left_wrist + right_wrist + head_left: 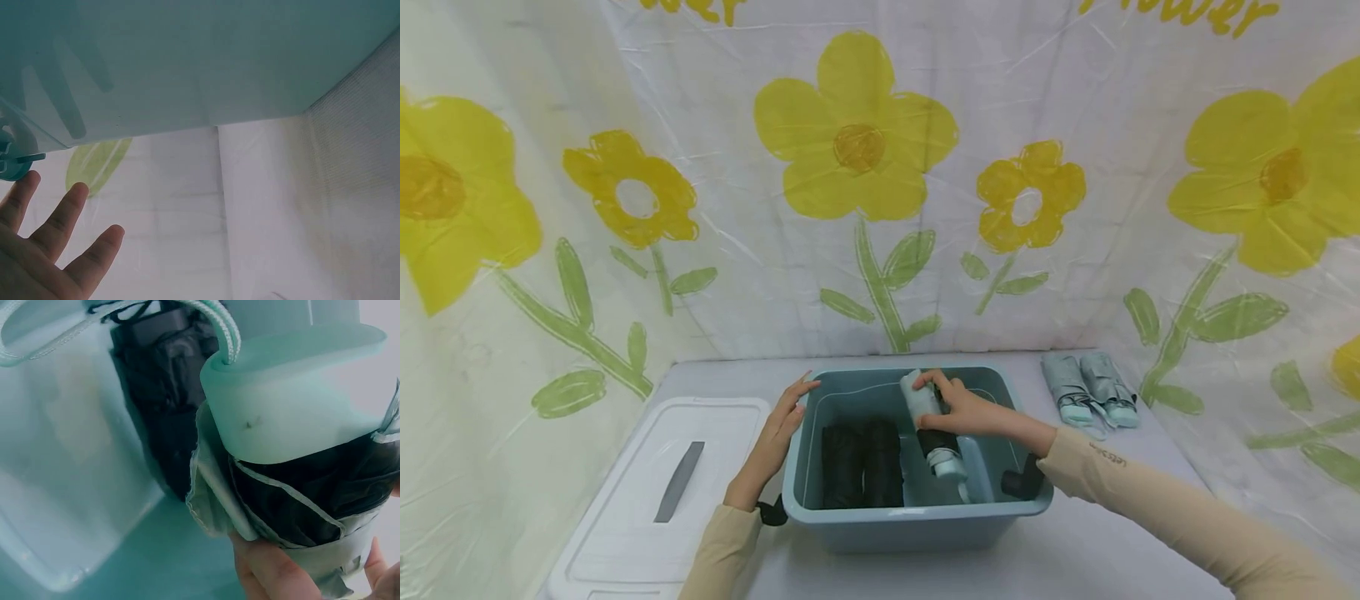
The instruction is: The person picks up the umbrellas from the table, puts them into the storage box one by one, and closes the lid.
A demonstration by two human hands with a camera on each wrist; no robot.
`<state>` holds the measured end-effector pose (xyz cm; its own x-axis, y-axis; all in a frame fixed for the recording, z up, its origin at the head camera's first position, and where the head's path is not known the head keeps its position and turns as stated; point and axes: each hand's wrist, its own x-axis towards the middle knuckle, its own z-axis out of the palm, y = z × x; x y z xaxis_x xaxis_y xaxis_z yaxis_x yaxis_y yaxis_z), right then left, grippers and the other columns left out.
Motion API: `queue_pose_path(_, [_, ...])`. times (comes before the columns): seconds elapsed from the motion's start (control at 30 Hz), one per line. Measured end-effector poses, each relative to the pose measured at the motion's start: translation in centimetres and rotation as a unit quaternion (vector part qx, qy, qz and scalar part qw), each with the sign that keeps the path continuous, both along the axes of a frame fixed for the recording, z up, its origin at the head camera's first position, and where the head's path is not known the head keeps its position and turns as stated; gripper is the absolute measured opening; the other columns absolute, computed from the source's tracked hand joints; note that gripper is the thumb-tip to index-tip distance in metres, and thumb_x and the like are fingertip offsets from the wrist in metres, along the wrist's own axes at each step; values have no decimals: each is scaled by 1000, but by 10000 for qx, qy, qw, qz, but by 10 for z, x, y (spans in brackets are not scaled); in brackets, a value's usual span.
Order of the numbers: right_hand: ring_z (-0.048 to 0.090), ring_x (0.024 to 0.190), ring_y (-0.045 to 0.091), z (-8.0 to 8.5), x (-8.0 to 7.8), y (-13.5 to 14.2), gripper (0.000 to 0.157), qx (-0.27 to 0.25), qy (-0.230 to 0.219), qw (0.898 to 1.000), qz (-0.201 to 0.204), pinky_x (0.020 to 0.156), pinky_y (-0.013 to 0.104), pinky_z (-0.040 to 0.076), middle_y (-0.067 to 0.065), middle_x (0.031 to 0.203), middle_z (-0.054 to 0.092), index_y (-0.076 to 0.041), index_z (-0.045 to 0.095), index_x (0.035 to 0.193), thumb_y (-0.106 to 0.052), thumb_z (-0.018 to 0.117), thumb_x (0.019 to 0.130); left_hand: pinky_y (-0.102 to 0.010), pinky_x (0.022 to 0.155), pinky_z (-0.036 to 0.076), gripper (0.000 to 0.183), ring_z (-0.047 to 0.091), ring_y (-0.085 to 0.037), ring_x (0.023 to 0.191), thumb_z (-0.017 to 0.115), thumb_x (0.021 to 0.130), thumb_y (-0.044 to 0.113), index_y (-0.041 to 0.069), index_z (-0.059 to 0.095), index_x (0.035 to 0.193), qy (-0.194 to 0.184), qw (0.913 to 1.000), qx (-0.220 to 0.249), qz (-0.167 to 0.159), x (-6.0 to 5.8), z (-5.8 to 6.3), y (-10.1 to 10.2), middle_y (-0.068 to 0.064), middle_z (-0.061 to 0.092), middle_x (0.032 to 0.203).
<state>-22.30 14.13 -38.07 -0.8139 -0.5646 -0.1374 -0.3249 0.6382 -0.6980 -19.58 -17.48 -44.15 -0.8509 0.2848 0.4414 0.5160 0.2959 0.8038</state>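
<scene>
Right hand [967, 408]: grips folded umbrella [923, 403], hiding its middle.
Left hand [776, 437]: fingers apart by bin [917, 514] rim; wrist view crops palm.

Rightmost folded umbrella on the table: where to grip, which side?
Right umbrella: likely best round its fabric-wrapped middle, from above and right. It lies lengthwise, a long narrow roll with handle end toward the camera; its twin and, beyond, the tub flank its left.
</scene>
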Motion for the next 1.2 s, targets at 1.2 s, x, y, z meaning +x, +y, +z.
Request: queue_pose_path(1.2, [36, 97, 28, -40, -8, -27, 46, 202, -990, 9939, -448, 70, 37, 39, 19, 116, 35, -19, 36, 120, -26, 63, 84, -68, 101, 17, 41, 18, -42, 138, 30, 97, 1, -1, 39, 137, -3, 10000, 6, 10, 0, 0, 1, -25, 22, 149])
